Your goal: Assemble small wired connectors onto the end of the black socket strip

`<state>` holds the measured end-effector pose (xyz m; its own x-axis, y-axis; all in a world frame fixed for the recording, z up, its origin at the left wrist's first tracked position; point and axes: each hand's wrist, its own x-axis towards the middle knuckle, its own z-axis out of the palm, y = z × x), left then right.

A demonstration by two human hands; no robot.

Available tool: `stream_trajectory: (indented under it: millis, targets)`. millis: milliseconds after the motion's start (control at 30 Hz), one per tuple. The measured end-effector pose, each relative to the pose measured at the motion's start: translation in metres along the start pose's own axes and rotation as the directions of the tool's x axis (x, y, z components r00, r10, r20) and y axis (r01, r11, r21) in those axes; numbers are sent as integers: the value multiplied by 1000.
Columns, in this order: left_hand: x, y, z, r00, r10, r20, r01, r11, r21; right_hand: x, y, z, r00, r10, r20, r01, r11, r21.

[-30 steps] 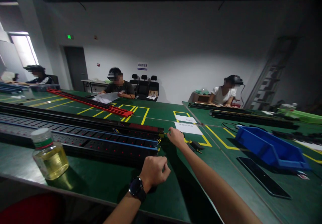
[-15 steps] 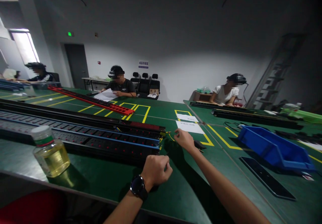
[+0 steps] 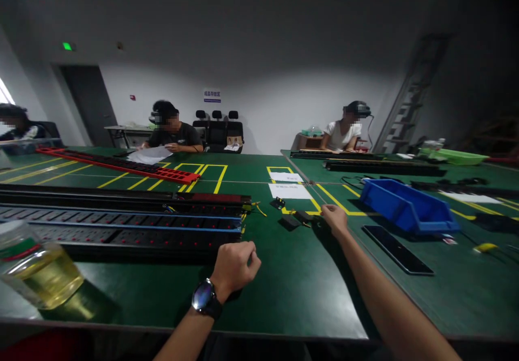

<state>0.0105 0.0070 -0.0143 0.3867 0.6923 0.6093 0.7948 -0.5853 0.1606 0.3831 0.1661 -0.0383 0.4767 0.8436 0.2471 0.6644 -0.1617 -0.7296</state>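
Note:
My left hand (image 3: 235,265), with a dark watch (image 3: 204,296) on its wrist, is closed in a loose fist above the green table, near the end of the long black strips (image 3: 174,236). Whatever its palm may contain is hidden. My right hand (image 3: 334,219) reaches farther out, its fingers curled together; I cannot make out anything in them. Just left of its fingertips lie small black blocks (image 3: 290,221) and a small black connector-like part (image 3: 278,203). Thin yellow wires (image 3: 259,208) stick out from the strips' right end.
A blue bin (image 3: 405,209) and a black phone (image 3: 397,248) lie to the right. At the left front stands a bottle of yellow liquid (image 3: 44,269). Paper sheets (image 3: 290,191) and a red rack (image 3: 178,174) lie farther back. Several people sit around the table.
My right hand has moved right, away from the yellow wires, past the small black blocks. The view has turned right. My left hand remains closed near the strips' end.

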Motion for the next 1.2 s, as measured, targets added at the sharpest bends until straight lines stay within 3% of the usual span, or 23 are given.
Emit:
stream_trajectory:
  millis: [133,400,700,833,1033,1200]
  targets:
    - [2,0,-3,1000,5,13,-5,1000,12,-1,2,2,997,77,13,-77,997,-2]
    - [3,-2,-4,999,32,-21,-31,999,17,-12,-11,8,991,-31,129,56,978,-200]
    - [2,-4,-2,998,44,-34,-44,999,0,-8,-6,14,990,-61,130,87,975,-203]
    - [3,-4,-2,998,43,-34,-43,999,8,-10,-11,14,978,-133,159,162,969,-187]
    - [3,-3,-3,999,43,-31,-42,999,22,-10,-23,3,873,-328,362,393,911,-123]
    - [2,-3,-3,999,31,-24,-31,999,18,-10,-35,-16,792,-335,510,410,911,-38]
